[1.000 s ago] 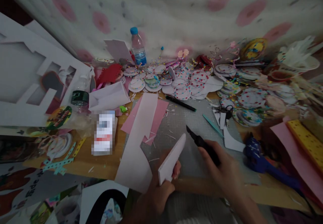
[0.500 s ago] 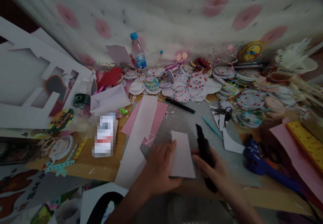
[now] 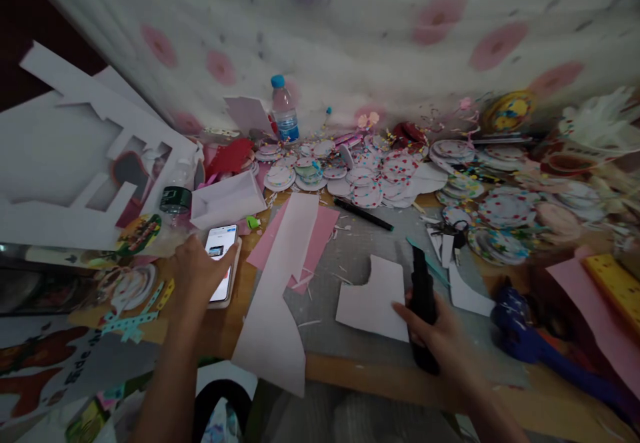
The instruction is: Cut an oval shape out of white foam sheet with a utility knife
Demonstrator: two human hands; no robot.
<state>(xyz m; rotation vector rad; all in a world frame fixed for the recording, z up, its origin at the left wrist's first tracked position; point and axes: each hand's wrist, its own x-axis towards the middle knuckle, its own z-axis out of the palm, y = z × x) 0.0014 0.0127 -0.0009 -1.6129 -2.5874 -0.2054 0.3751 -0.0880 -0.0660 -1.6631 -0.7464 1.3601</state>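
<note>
Left hand: this hand is at the phone; the fingers are parted along its left edge, thumb over the screen; whether they grip it, I cannot tell
Right hand: this hand has its fingers closed round the black knife, which points to twelve o'clock; its thumb reaches over the white card piece
White card piece: flat on the grey mat, notched at its ten o'clock corner; the knife is at its three o'clock
Phone: lit, on the worktop, between nine and ten o'clock of that piece
Long white strip: at nine o'clock of it, the strip overlies pink paper
Beyond: black pen at twelve; round discs farther that way; blue-capped bottle at eleven
</note>
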